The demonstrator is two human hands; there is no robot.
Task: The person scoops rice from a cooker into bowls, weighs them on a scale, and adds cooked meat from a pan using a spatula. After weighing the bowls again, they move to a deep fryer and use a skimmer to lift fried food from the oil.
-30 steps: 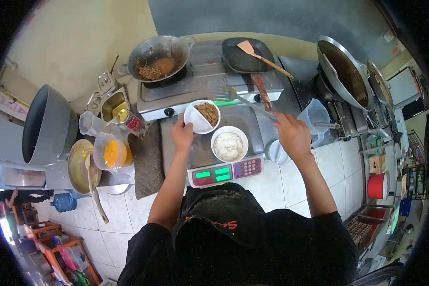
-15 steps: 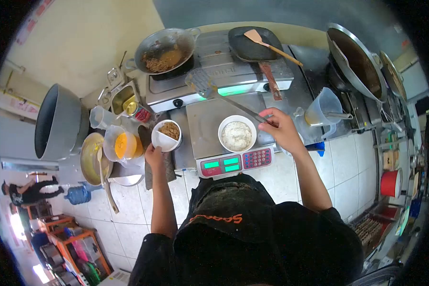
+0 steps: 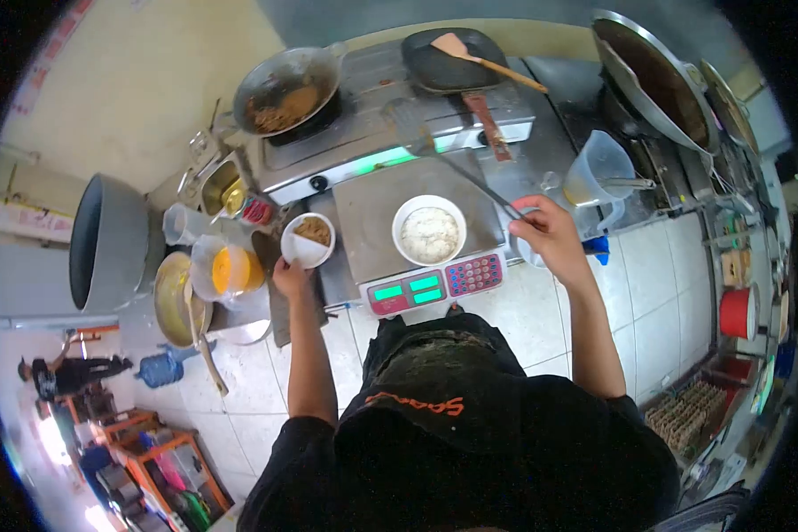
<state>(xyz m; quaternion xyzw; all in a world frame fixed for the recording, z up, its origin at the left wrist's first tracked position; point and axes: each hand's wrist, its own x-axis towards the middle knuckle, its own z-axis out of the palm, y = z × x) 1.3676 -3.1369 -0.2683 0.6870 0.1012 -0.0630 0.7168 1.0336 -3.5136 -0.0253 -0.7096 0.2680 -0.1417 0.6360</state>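
My right hand (image 3: 545, 229) grips the end of a long metal slotted turner (image 3: 457, 167), whose blurred blade points toward the stove. Below it, a white bowl of rice (image 3: 429, 232) rests on a digital kitchen scale (image 3: 390, 293) with lit green displays. My left hand (image 3: 291, 278) is closed on the near rim of a white bowl (image 3: 308, 254), left of the scale. Brown chopped food (image 3: 314, 230) fills the far side of that bowl, and something white covers the near side.
Behind the scale, a two-burner gas stove (image 3: 372, 115) carries a wok (image 3: 285, 91) with brown food and a square pan (image 3: 452, 60) with a spatula. Jugs and a tall pot (image 3: 115, 239) flank the left; a measuring jug (image 3: 598, 168) and large wok stand right. Another person (image 3: 71, 372) is far left.
The view has turned slightly. My right hand and the turner have shifted a little to the right relative to the rice bowl. My left hand stays at the other bowl.
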